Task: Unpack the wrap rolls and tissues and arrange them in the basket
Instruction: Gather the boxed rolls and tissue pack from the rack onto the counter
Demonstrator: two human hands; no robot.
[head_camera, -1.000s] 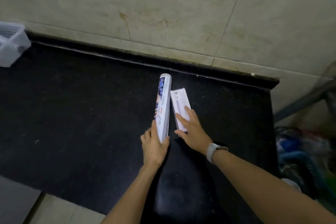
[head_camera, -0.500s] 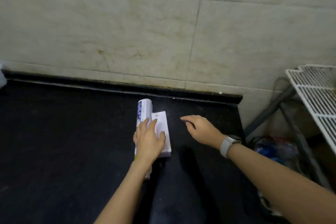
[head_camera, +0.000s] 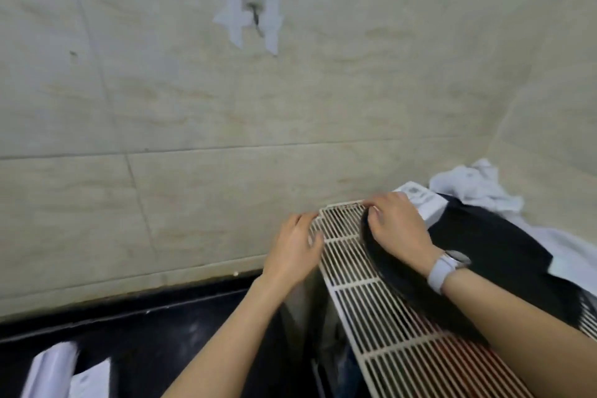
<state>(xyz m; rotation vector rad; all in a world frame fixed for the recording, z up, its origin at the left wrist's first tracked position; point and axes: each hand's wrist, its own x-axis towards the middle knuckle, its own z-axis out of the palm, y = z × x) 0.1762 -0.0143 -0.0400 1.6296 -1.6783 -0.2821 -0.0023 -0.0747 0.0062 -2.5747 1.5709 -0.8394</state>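
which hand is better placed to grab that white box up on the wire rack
Right. The right hand already lies beside the white box on the black bag; the left hand is at the wire rack corner, farther away.

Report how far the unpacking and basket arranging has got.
Done: a wrap roll and a slim box lie side by side on the black counter. In hand: both hands are at the white wire rack; the left hand is at its corner, the right hand grips a black bag. Left: no basket is in view, so nothing looks arranged.
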